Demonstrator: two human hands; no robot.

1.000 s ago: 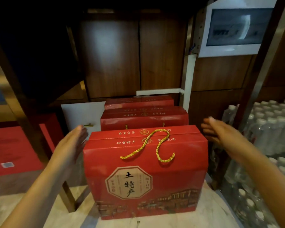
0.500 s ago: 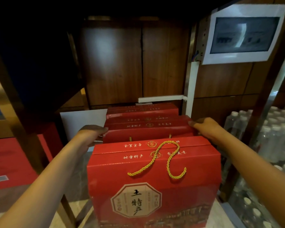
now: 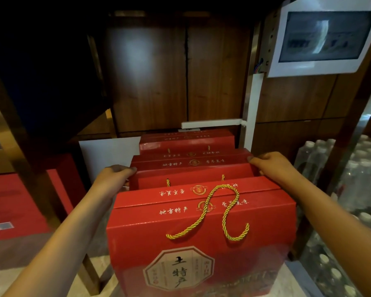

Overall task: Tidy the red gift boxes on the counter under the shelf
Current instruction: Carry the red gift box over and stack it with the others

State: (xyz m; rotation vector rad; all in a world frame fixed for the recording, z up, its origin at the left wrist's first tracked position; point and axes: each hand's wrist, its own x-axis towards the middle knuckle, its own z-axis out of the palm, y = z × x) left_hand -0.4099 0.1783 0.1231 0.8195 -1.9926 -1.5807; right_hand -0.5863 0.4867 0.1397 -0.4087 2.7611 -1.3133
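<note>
Head view: left hand, right hand grip middle box side edges.

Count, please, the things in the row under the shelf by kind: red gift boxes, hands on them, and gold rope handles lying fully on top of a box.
Red gift boxes: 3 (front, middle, back)
Hands: 2 (left, right)
Gold rope handles lying on top: 1
Total: 6

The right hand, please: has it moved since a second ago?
Yes. The right hand has gone forward and inward, from open air beside the front gift box to gripping the middle gift box at its right corner.
</note>
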